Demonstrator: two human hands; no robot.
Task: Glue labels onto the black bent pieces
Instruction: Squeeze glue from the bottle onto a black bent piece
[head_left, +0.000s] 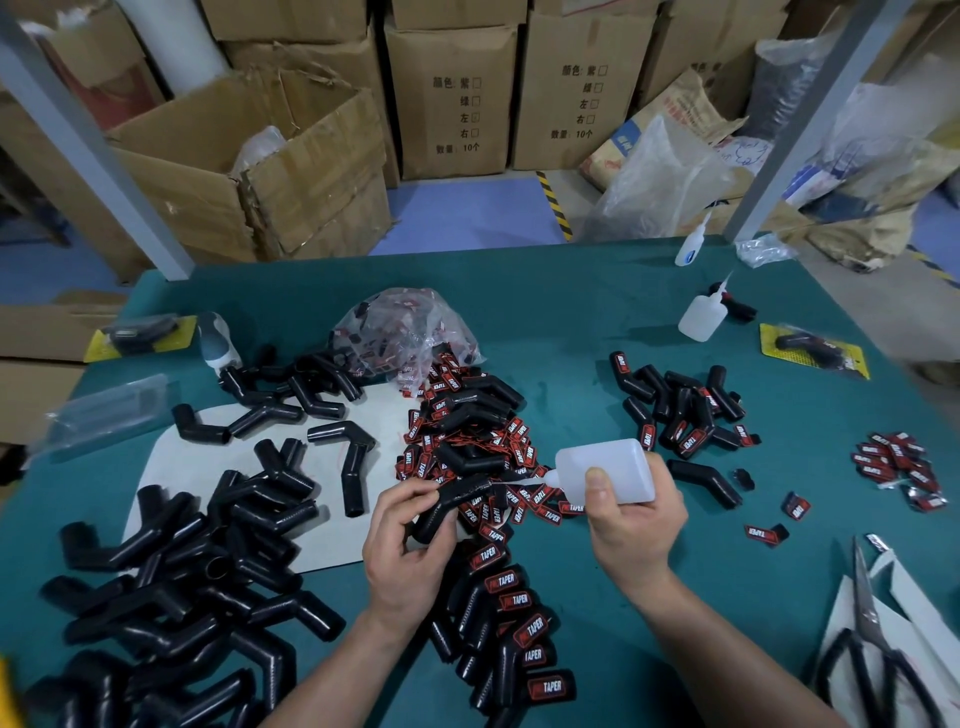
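Left hand (400, 551), fingers curled around a black bent piece (451, 506), holds it above the desk (571, 322) at centre, near the heap of labels (521, 452). The piece's long axis runs near-left to far-right, upper end pointing right. Right hand (634, 530) grips a glue bottle (608, 467) lying sideways, nozzle pointing left at that upper end.

Stacked cardboard boxes (452, 93), blue floor (462, 218)
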